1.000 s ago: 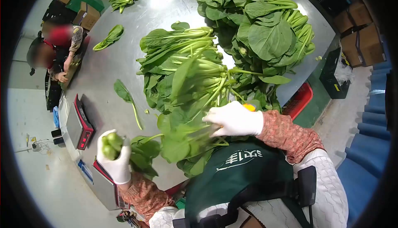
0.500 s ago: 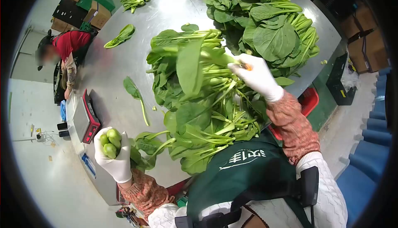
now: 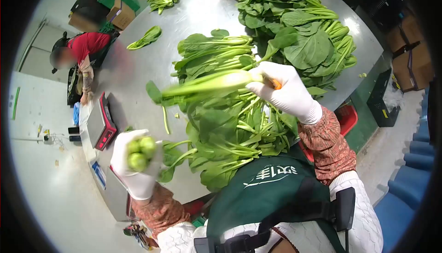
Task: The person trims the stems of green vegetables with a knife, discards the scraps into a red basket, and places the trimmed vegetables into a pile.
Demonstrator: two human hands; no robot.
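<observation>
My left hand (image 3: 136,172), in a white glove, is closed around a bunch of leafy greens (image 3: 139,154); the cut stem ends face up. Over the middle of the table my gloved right hand (image 3: 287,92) grips the stem end of a leafy green stalk (image 3: 207,83), blurred, its leaves pointing left. A small orange item (image 3: 276,83) shows between the right fingers, mostly hidden. Beneath that hand lies a pile of leafy greens (image 3: 221,129) with stems towards the right. A single loose leaf (image 3: 165,117) rests left of the pile.
A bigger heap of greens (image 3: 308,46) covers the far right of the metal table (image 3: 138,78). At the left edge stands a red-framed scale (image 3: 103,122). A person in red (image 3: 90,46) bends beyond it. A red basket (image 3: 346,118) and black crate (image 3: 383,99) stand at right.
The stalk in my right hand has swung from upright to lying leftward across the pile. My left hand has moved slightly right and down, still holding its bunch. The view has shifted a little.
</observation>
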